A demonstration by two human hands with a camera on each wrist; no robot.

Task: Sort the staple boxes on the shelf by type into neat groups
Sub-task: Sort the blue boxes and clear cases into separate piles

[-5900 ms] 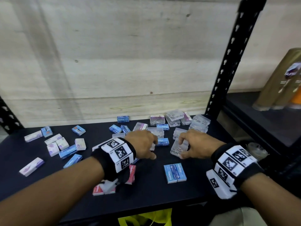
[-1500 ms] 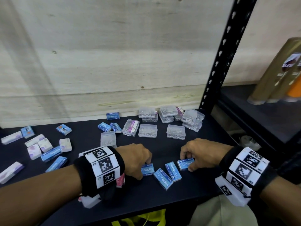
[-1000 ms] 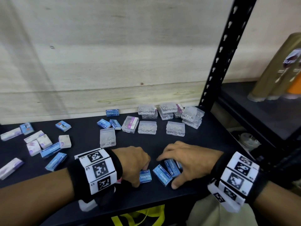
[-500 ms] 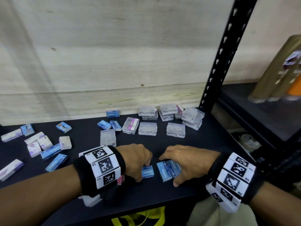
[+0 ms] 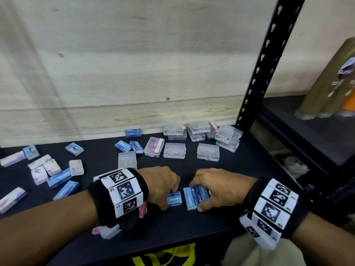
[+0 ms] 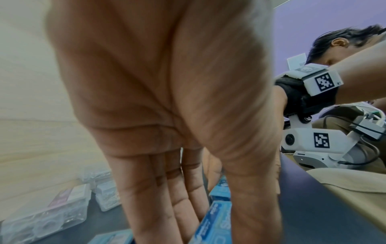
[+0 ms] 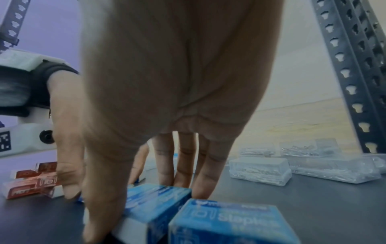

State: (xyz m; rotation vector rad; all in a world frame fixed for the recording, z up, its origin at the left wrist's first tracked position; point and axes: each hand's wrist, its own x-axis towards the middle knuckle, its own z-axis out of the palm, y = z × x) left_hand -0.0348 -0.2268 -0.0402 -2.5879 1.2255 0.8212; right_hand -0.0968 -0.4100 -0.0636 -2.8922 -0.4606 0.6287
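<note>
Three blue staple boxes lie near the front edge of the black shelf (image 5: 244, 175). My left hand (image 5: 170, 199) pinches one blue box (image 5: 174, 199) between thumb and fingers; it shows again as the blue box (image 6: 215, 221) in the left wrist view. My right hand (image 5: 196, 197) grips a pair of blue boxes (image 5: 191, 199) set side by side, fingers behind them and thumb (image 7: 100, 214) in front. The pair of blue boxes (image 7: 158, 203) fills the bottom of the right wrist view. A narrow gap separates the single box from the pair.
Clear plastic boxes (image 5: 208, 152) cluster at the back right near the shelf post (image 5: 265, 60). More blue boxes (image 5: 132, 133) lie at the back centre. White-purple boxes (image 5: 39, 175) and blue ones scatter on the left. Red boxes (image 7: 31, 181) sit under my left wrist.
My right hand has drawn the slanted blue boxes together into a straight side-by-side pair. My left hand has kept its hold on the single blue box beside them.
</note>
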